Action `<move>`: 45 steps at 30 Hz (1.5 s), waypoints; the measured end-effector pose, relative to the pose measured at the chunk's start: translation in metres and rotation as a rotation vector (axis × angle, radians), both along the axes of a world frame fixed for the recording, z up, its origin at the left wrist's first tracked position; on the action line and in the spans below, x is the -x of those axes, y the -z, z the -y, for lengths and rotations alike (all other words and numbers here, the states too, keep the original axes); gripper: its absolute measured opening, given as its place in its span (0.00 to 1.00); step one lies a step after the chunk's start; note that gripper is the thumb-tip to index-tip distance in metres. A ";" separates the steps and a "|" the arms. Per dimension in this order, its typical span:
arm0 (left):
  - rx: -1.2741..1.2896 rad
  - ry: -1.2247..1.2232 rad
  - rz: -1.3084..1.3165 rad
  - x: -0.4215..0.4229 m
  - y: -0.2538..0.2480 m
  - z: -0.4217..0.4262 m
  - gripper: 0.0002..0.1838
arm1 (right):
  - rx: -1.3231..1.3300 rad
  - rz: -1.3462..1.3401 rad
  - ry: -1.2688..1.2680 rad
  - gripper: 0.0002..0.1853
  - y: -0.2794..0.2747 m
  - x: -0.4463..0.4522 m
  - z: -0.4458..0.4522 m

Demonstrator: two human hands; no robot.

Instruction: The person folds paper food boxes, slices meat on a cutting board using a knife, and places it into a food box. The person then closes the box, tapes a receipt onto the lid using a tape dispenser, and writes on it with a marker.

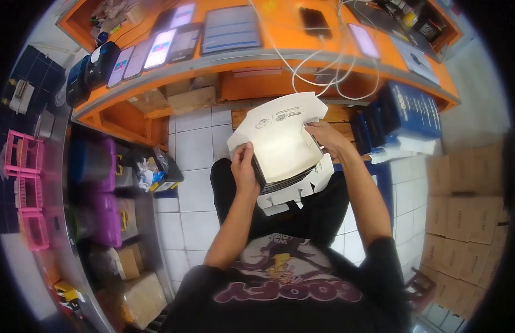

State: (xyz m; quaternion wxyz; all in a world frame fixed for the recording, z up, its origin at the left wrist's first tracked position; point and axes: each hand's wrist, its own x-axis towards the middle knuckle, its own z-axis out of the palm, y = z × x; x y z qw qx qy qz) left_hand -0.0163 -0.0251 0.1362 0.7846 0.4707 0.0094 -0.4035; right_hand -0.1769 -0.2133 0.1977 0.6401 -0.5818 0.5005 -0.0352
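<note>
A stack of flat, die-cut white cardboard box blanks rests on my lap, dark edges showing along its lower side. Small dark print marks the top blank's far flap. My left hand grips the stack's left edge, thumb on the upper face. At the right edge, my right hand has its fingers closed on the top blank, near a cut-out notch; its fingertips are partly hidden. More blanks with notched tabs stick out beneath, toward my body.
An orange counter ahead bears several phones, a tablet and looping white cables. Dark blue boxes stand at right, beside stacked brown cartons. Purple bins sit on the left shelf.
</note>
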 end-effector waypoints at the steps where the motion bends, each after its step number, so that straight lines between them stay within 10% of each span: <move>1: 0.003 -0.002 0.003 0.001 -0.001 0.002 0.14 | 0.003 0.003 -0.002 0.22 0.012 -0.002 0.006; 34: -0.380 -0.107 0.231 0.008 0.019 0.007 0.25 | -0.174 0.221 0.337 0.23 0.080 0.006 -0.003; 45: -0.182 0.355 0.051 0.027 0.045 -0.043 0.37 | -0.303 0.203 0.306 0.43 0.103 0.047 -0.062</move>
